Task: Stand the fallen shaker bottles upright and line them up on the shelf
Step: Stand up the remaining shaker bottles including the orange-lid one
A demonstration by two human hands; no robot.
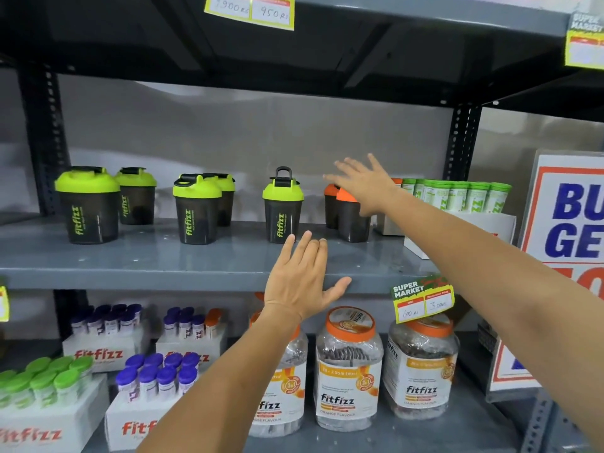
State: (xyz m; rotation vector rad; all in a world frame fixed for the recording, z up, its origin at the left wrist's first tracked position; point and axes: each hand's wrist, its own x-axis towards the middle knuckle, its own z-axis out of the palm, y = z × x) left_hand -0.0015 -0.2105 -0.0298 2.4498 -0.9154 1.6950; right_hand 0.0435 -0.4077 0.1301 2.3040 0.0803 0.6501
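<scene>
Several dark shaker bottles stand upright on the grey middle shelf (163, 259). At the left are two pairs with green lids: one pair (88, 207) and another (196, 210). A single green-lidded shaker (282, 207) stands in the middle. Two orange-lidded shakers (349, 217) stand to its right. My right hand (366, 184) hovers open, fingers spread, over the orange lids, partly hiding them. My left hand (304, 279) is open and flat in front of the shelf edge, just below the middle shaker, holding nothing.
Green-capped tubes in a white box (457, 197) crowd the shelf's right end. A large sign (568, 223) leans at far right. Below are big orange-lidded jars (348, 371), tube boxes (108, 348), and a price tag (423, 300) on the shelf edge.
</scene>
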